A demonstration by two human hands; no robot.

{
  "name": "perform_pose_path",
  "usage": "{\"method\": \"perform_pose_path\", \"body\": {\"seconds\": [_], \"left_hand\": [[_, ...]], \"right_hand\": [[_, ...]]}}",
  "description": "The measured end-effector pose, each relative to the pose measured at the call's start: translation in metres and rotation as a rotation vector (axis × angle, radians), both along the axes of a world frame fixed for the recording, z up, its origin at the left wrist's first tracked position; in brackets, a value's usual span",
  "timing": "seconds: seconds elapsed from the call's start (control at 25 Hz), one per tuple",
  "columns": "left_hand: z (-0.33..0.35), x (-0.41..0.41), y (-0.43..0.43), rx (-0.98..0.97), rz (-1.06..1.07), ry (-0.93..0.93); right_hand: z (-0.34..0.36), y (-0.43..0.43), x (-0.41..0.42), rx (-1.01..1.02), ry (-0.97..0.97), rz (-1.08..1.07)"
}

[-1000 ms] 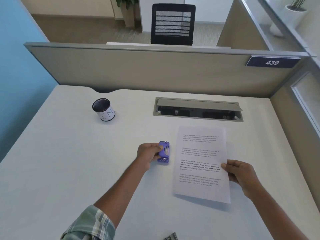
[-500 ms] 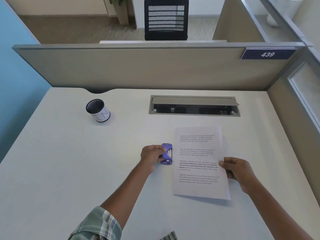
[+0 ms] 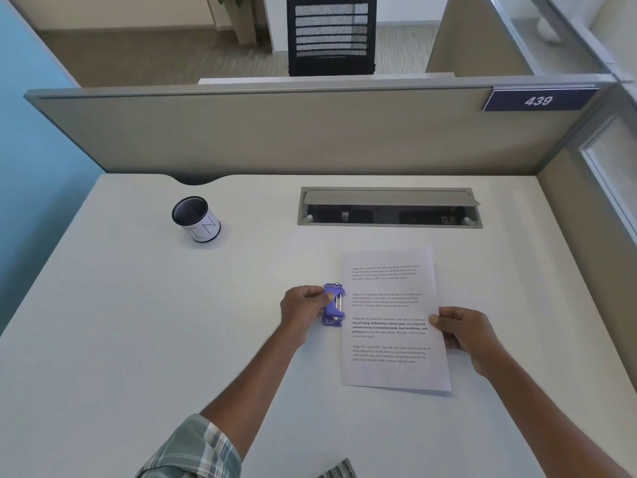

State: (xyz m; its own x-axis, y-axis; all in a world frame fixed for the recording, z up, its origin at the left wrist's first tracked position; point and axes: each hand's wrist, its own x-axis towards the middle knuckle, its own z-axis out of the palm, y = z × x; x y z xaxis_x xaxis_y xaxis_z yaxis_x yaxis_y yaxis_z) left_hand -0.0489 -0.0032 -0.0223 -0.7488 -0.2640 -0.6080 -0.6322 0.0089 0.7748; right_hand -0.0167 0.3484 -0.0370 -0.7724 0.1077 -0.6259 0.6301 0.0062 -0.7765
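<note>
At a cubicle worktop (image 3: 138,322), a person's left hand (image 3: 303,310) grips a purple punch (image 3: 333,305), fingers (image 3: 324,298) curled round its near side. The punch stands on the worktop, now right at the left edge of a printed sheet (image 3: 393,319); a second ago a clear strip of worktop separated the two, and half a second ago that gap was already narrower. The right hand (image 3: 465,334) keeps its pinch on the sheet's right edge, thumb on top, the other fingers curled beneath. The sheet lies much where it was, right of centre on the worktop, and its near edge casts a thin shadow.

By count: one punch, one sheet with four blocks of text, two hands. Also on the worktop are one mesh-lined cup (image 3: 196,219), far left and well apart from the work, and one open cable tray (image 3: 389,208) beyond the sheet. One plate (image 3: 537,100) reading 439 hangs on the partition (image 3: 275,132), and one black chair (image 3: 331,34) stands behind it. A plaid sleeve (image 3: 196,450) covers the left upper arm.
</note>
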Motion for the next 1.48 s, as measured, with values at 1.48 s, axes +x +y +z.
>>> {"method": "perform_pose_path", "body": {"seconds": [1.48], "left_hand": [[0.01,-0.005,-0.001,0.008,-0.049,-0.03]], "right_hand": [[0.005,-0.021,-0.016,0.506,0.095,0.192]]}}
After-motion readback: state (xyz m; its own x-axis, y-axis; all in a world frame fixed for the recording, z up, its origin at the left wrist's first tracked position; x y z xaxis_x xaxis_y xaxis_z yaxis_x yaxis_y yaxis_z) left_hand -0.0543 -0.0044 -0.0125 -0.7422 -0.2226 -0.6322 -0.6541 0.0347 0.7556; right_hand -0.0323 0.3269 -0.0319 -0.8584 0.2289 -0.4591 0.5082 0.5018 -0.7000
